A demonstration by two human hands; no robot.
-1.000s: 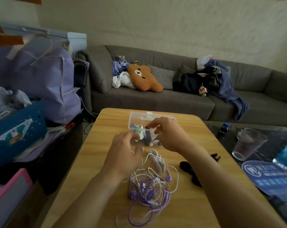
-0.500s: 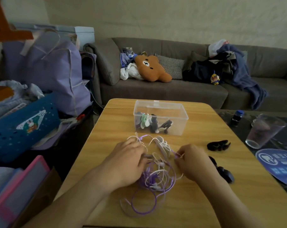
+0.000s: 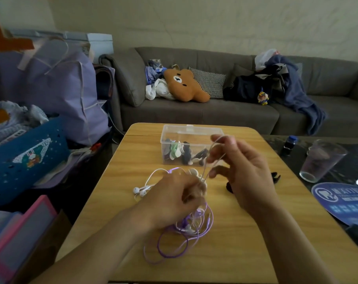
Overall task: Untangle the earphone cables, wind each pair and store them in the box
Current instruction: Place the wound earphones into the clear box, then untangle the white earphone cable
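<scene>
A tangle of purple earphone cable (image 3: 184, 240) and white earphone cable (image 3: 151, 177) lies on the wooden table (image 3: 116, 177). My left hand (image 3: 174, 199) grips the tangle from above, fingers curled into it. My right hand (image 3: 241, 171) is raised above the table and pinches a loop of white cable that runs down to the left hand. Two white earbuds (image 3: 139, 191) lie to the left of the left hand. The clear plastic box (image 3: 174, 132) stands behind, open, with wound green, black and white earphones (image 3: 184, 152) inside.
A black object (image 3: 276, 177) lies on the table, partly behind my right hand. A glass tumbler (image 3: 319, 160), a small dark bottle (image 3: 290, 145) and a blue round fan (image 3: 342, 201) sit on the glass table at right. Bags and baskets crowd the left side; a sofa runs behind.
My right hand has lifted from the table, drawing a loop of white cable up out of the tangle. My left hand stays on the tangle. The white earbuds now show at its left.
</scene>
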